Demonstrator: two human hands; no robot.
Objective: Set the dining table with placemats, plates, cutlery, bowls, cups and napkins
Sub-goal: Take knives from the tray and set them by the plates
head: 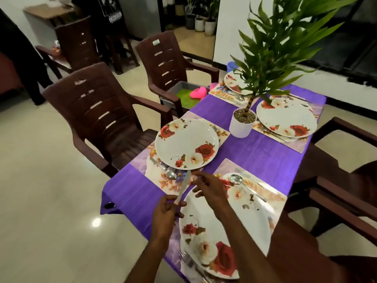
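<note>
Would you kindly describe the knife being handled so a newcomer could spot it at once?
Start at the purple tablecloth and go to its near end, where the closest floral plate lies. Just above that plate's left rim, the knife is raised between both hands. Unlike the other cutlery lying on placemats, it is off the table, its handle pinched by the left hand.
</note>
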